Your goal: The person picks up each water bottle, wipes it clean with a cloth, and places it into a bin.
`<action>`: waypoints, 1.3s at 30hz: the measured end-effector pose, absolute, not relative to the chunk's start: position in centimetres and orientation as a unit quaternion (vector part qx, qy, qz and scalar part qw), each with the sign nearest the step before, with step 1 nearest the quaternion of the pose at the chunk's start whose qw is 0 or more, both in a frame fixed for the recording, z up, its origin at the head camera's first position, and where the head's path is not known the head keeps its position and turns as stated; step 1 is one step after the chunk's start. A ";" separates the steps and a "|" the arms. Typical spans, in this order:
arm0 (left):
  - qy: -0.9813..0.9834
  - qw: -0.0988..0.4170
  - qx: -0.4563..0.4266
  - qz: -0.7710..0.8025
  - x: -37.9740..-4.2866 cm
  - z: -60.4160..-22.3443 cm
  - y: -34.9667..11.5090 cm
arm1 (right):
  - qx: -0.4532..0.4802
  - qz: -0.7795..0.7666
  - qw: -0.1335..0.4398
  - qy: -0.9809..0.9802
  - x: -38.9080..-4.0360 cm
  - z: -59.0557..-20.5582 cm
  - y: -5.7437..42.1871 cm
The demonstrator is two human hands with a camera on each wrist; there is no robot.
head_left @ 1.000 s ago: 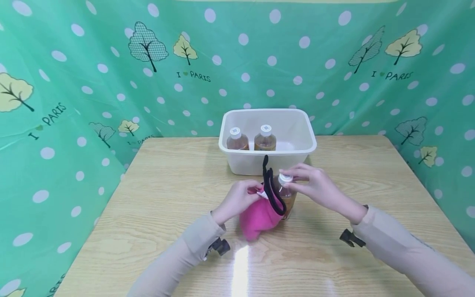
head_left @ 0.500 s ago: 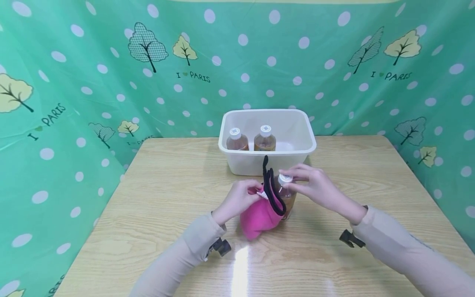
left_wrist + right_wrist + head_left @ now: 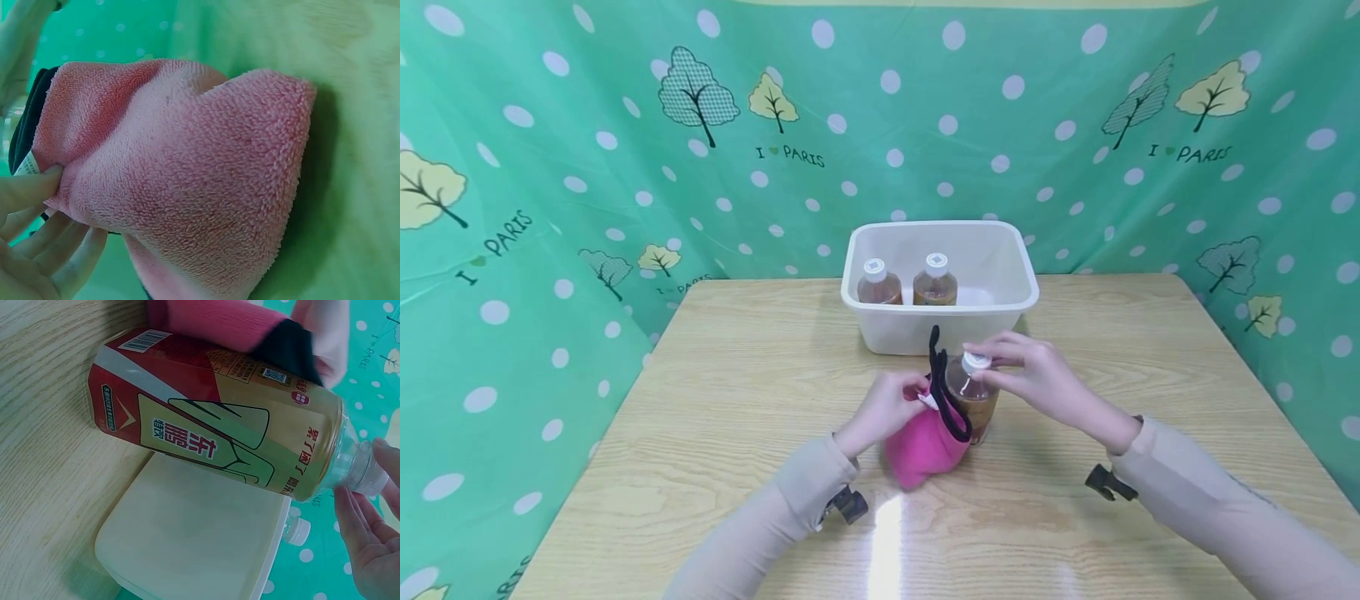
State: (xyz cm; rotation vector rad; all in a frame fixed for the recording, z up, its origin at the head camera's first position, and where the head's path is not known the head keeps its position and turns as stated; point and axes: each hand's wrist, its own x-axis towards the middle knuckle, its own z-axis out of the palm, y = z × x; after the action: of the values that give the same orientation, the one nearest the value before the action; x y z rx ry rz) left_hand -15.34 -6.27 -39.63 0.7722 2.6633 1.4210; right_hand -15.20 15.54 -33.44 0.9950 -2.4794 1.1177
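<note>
My right hand (image 3: 1026,373) pinches the white cap (image 3: 976,362) of a plastic drink bottle (image 3: 219,419). Upright on the table, the bottle has a gold and red label and brownish contents. Left of it, a pink fluffy towel (image 3: 187,156) with black edging and a black loop hangs bunched from my left hand (image 3: 889,408). Thumb and fingers (image 3: 75,256) grip the towel close to its small white tag. In the right wrist view the towel's black edge overlaps the bottle's side. The lower fold of the towel comes down close over the table.
A white plastic bin (image 3: 917,329) stands behind the bottle at the table's back. Inside it are two similar capped bottles, one at the left (image 3: 880,287) and one in the middle (image 3: 936,287). A green dotted curtain (image 3: 880,125) rises behind the wooden table (image 3: 737,375).
In the last half second, my left hand and the towel have shifted slightly down and left, baring more of the bottle's upper part. My right hand stays on the cap.
</note>
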 end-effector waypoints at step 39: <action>0.832 0.012 0.248 0.497 -14.9 -39.3 -6.5 | 0.333 0.383 0.119 -0.853 -15.1 -33.4 15.5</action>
State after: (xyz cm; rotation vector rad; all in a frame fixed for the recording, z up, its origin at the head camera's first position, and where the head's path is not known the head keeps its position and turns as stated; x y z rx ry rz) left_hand -14.91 -6.52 -39.27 0.7721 2.5932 1.5490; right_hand -15.13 15.55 -33.40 0.9723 -2.4953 1.1204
